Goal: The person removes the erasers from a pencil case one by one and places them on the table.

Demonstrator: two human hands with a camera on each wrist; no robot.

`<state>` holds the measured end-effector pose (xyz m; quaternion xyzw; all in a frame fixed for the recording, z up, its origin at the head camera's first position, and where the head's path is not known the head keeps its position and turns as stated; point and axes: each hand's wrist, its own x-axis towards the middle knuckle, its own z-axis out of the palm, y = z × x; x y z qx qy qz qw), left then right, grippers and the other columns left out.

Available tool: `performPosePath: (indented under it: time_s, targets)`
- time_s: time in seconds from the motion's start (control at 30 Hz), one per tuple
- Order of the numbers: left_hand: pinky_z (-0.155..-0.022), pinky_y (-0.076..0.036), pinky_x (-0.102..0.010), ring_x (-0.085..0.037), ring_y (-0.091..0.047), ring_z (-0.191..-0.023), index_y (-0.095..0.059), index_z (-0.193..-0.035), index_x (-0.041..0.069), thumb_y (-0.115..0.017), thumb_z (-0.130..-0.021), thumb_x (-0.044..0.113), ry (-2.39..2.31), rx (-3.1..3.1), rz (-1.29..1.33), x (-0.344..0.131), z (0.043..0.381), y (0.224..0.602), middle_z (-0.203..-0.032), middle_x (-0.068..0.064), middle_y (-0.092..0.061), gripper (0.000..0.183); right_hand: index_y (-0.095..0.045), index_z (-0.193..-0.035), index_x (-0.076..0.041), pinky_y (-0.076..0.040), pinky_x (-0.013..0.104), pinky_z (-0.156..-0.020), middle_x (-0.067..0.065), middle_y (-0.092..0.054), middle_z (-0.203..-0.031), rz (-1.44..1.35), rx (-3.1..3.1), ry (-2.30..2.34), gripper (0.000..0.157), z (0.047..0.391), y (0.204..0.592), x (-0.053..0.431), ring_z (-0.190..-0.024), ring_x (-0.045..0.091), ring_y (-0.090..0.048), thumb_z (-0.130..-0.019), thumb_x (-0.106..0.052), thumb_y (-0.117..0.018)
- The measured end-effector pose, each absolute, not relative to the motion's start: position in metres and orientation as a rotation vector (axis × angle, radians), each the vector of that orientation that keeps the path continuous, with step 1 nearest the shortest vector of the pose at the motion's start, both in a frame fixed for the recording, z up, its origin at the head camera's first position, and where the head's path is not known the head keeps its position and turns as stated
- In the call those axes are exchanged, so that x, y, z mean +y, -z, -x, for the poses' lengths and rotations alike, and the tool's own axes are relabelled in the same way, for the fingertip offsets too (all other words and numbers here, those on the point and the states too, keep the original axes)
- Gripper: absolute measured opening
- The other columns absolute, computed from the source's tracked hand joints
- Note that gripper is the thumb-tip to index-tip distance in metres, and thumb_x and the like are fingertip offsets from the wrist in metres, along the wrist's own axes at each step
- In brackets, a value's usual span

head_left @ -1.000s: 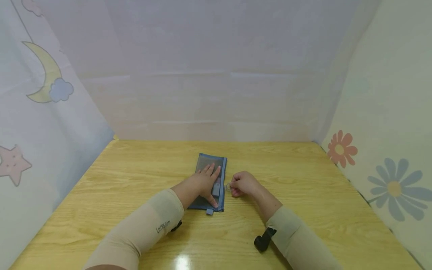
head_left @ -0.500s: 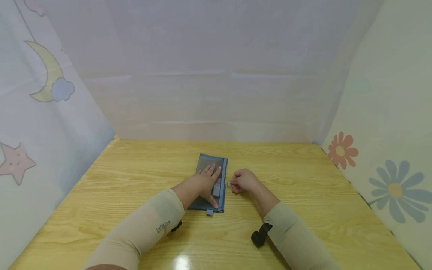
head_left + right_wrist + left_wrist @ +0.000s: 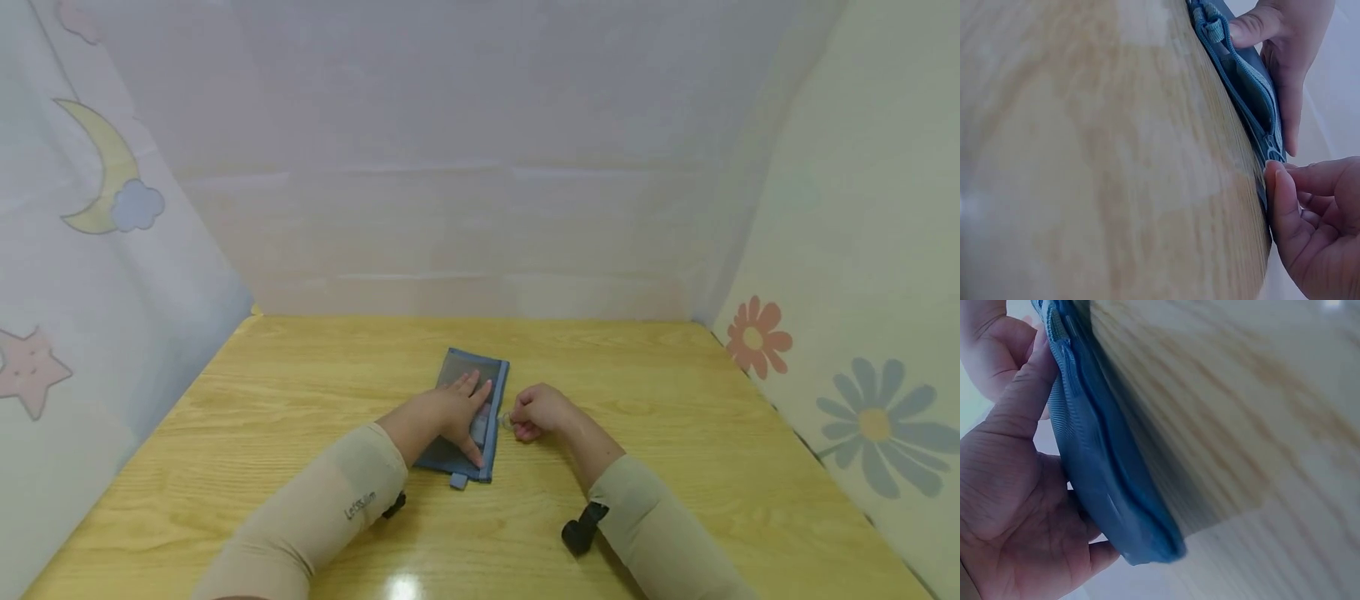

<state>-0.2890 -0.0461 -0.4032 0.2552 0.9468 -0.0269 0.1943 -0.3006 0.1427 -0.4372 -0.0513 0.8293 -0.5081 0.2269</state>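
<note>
A blue mesh zip pouch lies on the table, its zipper edge facing right. My left hand rests on it with spread, straight fingers; the thumb is near the zipper edge in the left wrist view. Something grey and boxy shows through the mesh, partly covered by that hand. At the pouch's right side, my right hand pinches the zipper's ring pull between thumb and forefinger. In the right wrist view the zipper gapes between the slider and the pouch's near end.
A small fabric tab sticks out from the pouch's near end. The wooden table meets a pale back wall and patterned side walls. A black wrist camera hangs at my right sleeve.
The pouch has turned slightly clockwise, its near end shifting a little left. My left hand stays on it, and my right hand keeps its pinch on the ring pull with hardly any movement.
</note>
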Motion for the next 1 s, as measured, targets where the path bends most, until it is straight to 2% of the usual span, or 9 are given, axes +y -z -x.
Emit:
performPosePath:
  time_s: [0.27,0.67,1.0]
  targets:
    - [-0.112,-0.015,-0.044,-0.027,-0.001,-0.139,-0.004,-0.147,0.012,-0.062,-0.061,0.073,0.032,2.659,-0.712,-0.04,0.294,0.402,-0.152,-0.012,0.003,0.121,-0.059,-0.077,0.006,-0.055,0.03,-0.056,0.008,-0.06,-0.065,0.195,2.23,1.384,0.012,0.301,0.439,0.148,-0.056,0.014,-0.059,-0.087,0.001,-0.055]
    - [-0.111,-0.015,-0.045,-0.028,-0.001,-0.139,0.001,-0.147,0.012,-0.064,-0.059,0.073,0.036,2.665,-0.718,-0.038,0.297,0.408,-0.152,-0.012,0.005,0.126,-0.059,-0.079,0.006,-0.055,0.029,-0.056,0.008,-0.06,-0.067,0.226,2.201,1.344,0.011,0.3,0.436,0.151,-0.057,0.015,-0.06,-0.087,0.001,-0.055]
    - [-0.112,-0.013,-0.043,-0.027,0.002,-0.139,0.004,-0.147,0.014,-0.063,-0.061,0.073,0.035,2.626,-0.727,-0.039,0.292,0.409,-0.152,-0.01,0.007,0.124,-0.061,-0.079,0.004,-0.055,0.03,-0.057,0.009,-0.061,-0.068,0.227,2.163,1.301,0.012,0.3,0.436,0.155,-0.059,0.016,-0.061,-0.088,-0.002,-0.055]
